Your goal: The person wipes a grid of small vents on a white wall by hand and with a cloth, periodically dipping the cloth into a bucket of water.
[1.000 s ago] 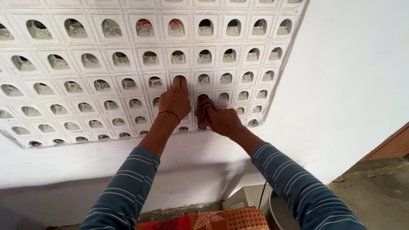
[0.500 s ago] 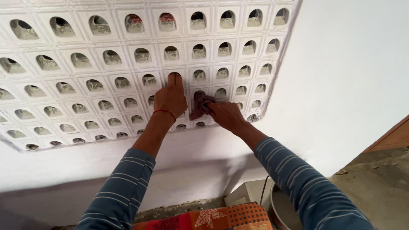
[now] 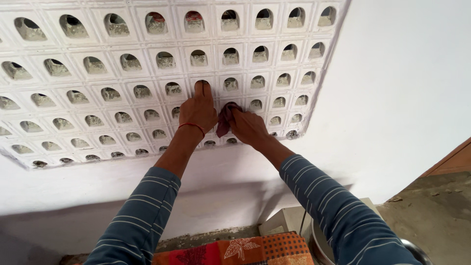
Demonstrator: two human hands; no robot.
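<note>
1. The left hand [image 3: 197,110] lies flat against the white grille [image 3: 122,73], fingers stretched up, fingertips at the edge of one arched opening; it holds nothing. A red thread circles its wrist.
2. The right hand [image 3: 248,126] is closed on a dark reddish cloth [image 3: 224,118], pressing it onto the grille just beside the left hand, near the lower right corner.
3. The grille is a grid of small square cells, each with an arched hole. Most holes hold grey lumps, perhaps dust or mortar; the view is too coarse to say which.
4. Both forearms wear blue striped sleeves [image 3: 338,206] and cover a few lower cells.
5. Plain white wall [image 3: 407,98] surrounds the grille.
6. Below, a patterned orange-red fabric [image 3: 235,248] lies beside a metal bowl [image 3: 319,243], its contents hidden by the right sleeve.
</note>
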